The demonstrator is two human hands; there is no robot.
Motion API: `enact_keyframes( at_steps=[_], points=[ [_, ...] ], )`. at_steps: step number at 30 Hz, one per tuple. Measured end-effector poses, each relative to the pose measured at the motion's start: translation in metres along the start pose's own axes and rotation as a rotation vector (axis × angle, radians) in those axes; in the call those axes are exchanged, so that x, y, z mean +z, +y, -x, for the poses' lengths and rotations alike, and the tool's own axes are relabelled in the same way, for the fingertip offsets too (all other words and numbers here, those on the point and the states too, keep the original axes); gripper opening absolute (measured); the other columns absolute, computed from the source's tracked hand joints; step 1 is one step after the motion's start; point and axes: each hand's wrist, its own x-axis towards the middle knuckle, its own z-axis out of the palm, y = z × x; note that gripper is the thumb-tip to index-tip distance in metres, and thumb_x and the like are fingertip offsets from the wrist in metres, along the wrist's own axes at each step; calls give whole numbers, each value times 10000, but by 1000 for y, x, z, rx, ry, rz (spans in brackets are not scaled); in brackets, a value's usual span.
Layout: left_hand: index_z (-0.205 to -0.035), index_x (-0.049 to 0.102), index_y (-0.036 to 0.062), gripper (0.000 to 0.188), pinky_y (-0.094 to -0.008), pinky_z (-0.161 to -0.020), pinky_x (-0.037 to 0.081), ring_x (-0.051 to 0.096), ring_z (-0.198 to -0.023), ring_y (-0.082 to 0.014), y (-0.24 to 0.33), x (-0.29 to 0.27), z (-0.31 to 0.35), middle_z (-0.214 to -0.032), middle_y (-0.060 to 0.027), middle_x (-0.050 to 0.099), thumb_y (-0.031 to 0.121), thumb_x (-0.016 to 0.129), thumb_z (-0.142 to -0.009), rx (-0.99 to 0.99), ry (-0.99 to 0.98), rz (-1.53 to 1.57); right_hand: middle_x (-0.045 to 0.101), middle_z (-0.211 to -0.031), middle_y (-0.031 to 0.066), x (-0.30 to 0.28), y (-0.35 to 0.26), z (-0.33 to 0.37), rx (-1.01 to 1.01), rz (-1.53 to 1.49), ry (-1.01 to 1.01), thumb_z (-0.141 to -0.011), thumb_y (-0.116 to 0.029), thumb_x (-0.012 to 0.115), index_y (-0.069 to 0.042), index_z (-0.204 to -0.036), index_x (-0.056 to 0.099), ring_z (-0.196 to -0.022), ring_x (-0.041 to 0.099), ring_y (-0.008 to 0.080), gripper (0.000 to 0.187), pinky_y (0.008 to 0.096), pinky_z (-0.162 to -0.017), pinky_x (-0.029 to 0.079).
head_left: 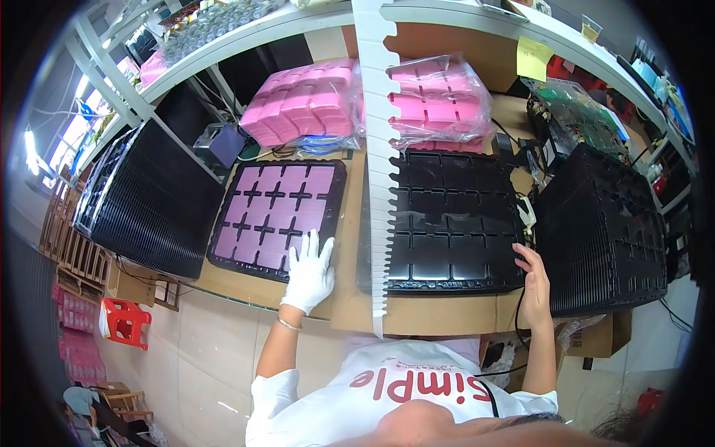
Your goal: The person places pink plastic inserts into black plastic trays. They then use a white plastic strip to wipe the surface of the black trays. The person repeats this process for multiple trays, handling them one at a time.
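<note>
gloved left hand [309, 272] flat, fingers spread, pink-filled tray [277, 217] | right hand [534, 283] fingers curled, black moulded tray [452, 223]

Bare cardboard strip [350, 223] btwn trays — white notched rail [378, 186] blocks crossing.

The left hand [310, 273] wears a white knit cloth glove, matt and soft-looking; a thin metal bracelet [287, 324] glints at its wrist. It rests on a black moulded plastic tray [223, 249] with a slight sheen, whose pockets hold smooth, matt pink pads [277, 205]. The bare right hand [533, 279] touches an empty black plastic tray [454, 223], glossier, catching light along its ribs. The tabletop [432, 313] looks like matt brown cardboard. Behind, clear crinkled plastic bags [439, 97] shine over pink stacks. A white toothed strip [378, 149] seems rigid, matt plastic.
</note>
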Motion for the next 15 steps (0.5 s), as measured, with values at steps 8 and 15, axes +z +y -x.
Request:
enact_keyframes(
  at_steps=[8, 15],
  points=[
    [-1212, 623, 34, 313, -363, -959, 442, 550, -1125, -245, 23, -31, -11, -1294, -152, 592, 172, 595, -932, -66, 452, 649, 632, -1157, 163, 19, -29, -23, -138, 82, -52, -876, -10, 598, 3, -1120, 640, -1105, 606, 293, 248, 353, -958, 463],
    [-940, 746, 25, 146, -255, -599, 507, 636, -643, -113, 93, -75, -23, -983, -120, 726, 144, 688, -877, -89, -79, 1183, 659, -1105, 133, 108, -35, -40, 121, -516, -349, -899, -84, 663, 8, -1196, 598, -995, 647, 184, 317, 294, -881, 523]
  ],
)
